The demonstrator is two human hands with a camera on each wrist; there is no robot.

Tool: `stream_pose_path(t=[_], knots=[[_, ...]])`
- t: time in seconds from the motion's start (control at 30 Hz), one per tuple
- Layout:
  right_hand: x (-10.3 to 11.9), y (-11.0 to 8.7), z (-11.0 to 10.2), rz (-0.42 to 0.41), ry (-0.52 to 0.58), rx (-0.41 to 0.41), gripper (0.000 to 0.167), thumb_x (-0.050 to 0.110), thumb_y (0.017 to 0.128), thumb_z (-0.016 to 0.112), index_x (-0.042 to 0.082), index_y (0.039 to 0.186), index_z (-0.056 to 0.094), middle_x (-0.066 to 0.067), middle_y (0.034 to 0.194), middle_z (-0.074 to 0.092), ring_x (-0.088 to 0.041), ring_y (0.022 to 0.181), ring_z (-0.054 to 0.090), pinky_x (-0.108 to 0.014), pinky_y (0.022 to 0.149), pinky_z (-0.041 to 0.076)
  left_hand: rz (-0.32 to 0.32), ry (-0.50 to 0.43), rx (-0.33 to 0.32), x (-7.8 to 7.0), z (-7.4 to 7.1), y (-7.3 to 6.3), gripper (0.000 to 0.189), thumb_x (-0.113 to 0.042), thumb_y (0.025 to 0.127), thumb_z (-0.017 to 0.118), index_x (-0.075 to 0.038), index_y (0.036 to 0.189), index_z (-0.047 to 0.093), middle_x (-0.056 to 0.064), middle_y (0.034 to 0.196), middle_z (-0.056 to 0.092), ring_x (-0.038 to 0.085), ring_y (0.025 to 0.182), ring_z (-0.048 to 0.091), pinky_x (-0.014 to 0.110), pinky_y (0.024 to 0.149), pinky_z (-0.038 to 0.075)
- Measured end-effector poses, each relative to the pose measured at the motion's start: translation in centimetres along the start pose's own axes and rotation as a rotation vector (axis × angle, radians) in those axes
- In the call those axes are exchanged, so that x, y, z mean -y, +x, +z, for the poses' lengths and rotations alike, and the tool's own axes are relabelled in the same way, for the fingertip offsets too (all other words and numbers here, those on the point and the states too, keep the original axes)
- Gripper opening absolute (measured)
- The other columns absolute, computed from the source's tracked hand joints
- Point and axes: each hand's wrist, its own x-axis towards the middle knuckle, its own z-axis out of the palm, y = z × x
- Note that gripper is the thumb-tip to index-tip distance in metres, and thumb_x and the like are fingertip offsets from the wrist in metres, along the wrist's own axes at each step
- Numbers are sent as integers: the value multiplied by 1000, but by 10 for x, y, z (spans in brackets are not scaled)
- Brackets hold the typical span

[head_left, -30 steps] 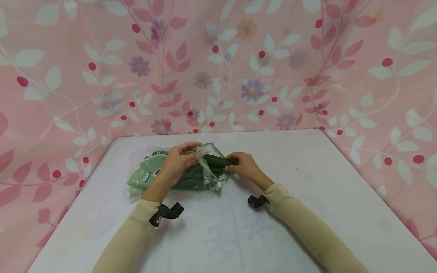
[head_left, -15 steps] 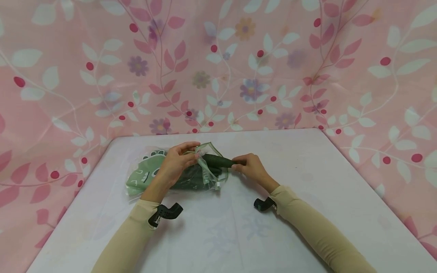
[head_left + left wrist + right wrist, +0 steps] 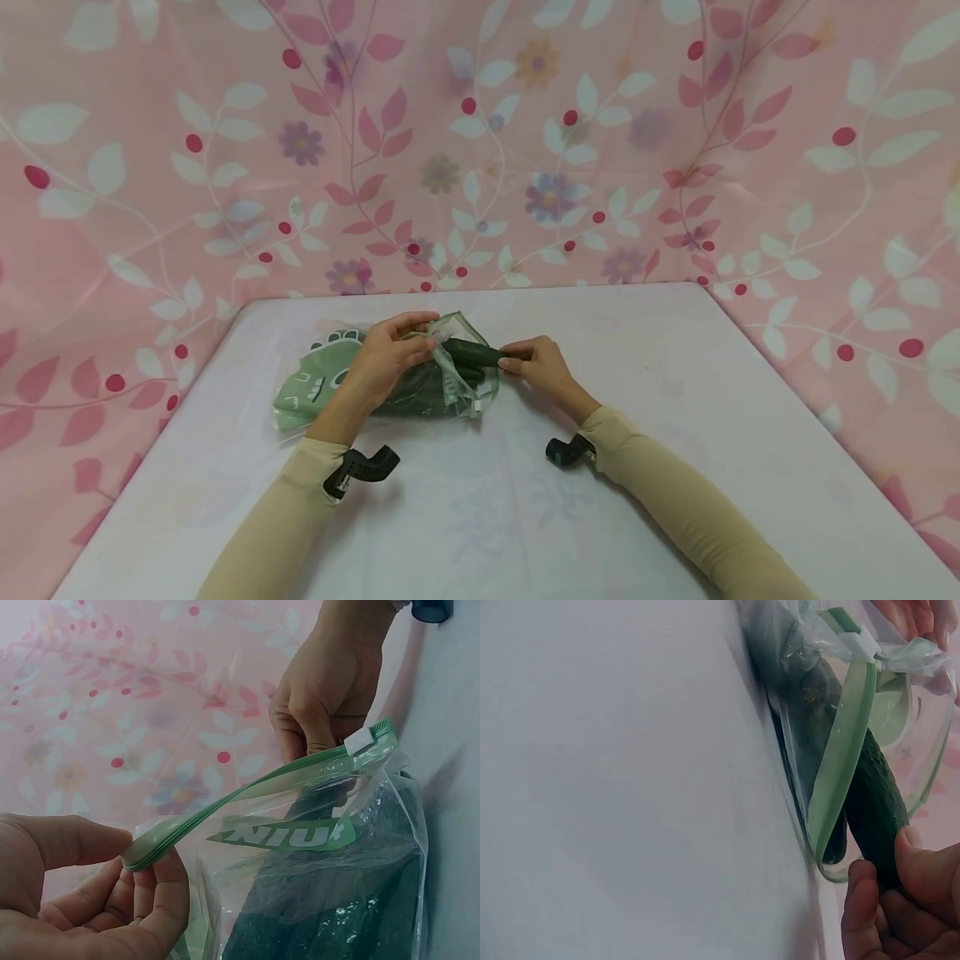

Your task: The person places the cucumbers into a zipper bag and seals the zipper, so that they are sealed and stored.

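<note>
Two hands work at one clear zip bag (image 3: 390, 385) near the far middle of the bench (image 3: 675, 467). In the right hand (image 3: 542, 368) the grip is a pinch: thumb and curled fingers (image 3: 870, 915) close round the outer end of a dark green cucumber (image 3: 474, 353), whose other end is already inside the bag's mouth. In the left hand (image 3: 386, 357) the grip is also a pinch, thumb and fingers (image 3: 161, 881) pressing the green zip strip (image 3: 247, 802) and holding it up so that the mouth gapes. A white slider (image 3: 358, 740) sits at the strip's far end, just beside the right hand's knuckles.

Inside the bag more dark green vegetables lie along its length, under and beside the cucumber; how many cannot be told through the crinkled plastic. Green print with white lettering covers part of the bag's side. The raised strip crosses in front of the cucumber in the right wrist view, so part of it is seen only through plastic.

Both forearms wear beige sleeves (image 3: 675, 508), each with a small black mount (image 3: 360, 468) at the wrist. The bench is pale lilac-white with faint flower shapes. Pink cloth (image 3: 480, 142) printed with leaves, berries and flowers hangs behind and at both sides
</note>
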Motion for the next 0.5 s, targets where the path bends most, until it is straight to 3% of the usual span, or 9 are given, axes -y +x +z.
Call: stream_pose_path(t=[0.27,0.5], knots=[[8,8,13,19,9,-3,28,8,97,75,-6,121,75,-13,95,78,-25,85,75,-36,79,60,5,9,-5,-1,0,0,44,6,100,60,8,144,55,12,120,50,24,108,57,35,94,55],[15,16,26,30,13,-16,25,8,96,77,-3,118,77,-14,98,77,-23,88,75,-36,85,58,6,10,0,0,-1,1,45,6,100,60,7,144,55,13,120,49,24,108,56,34,94,55]])
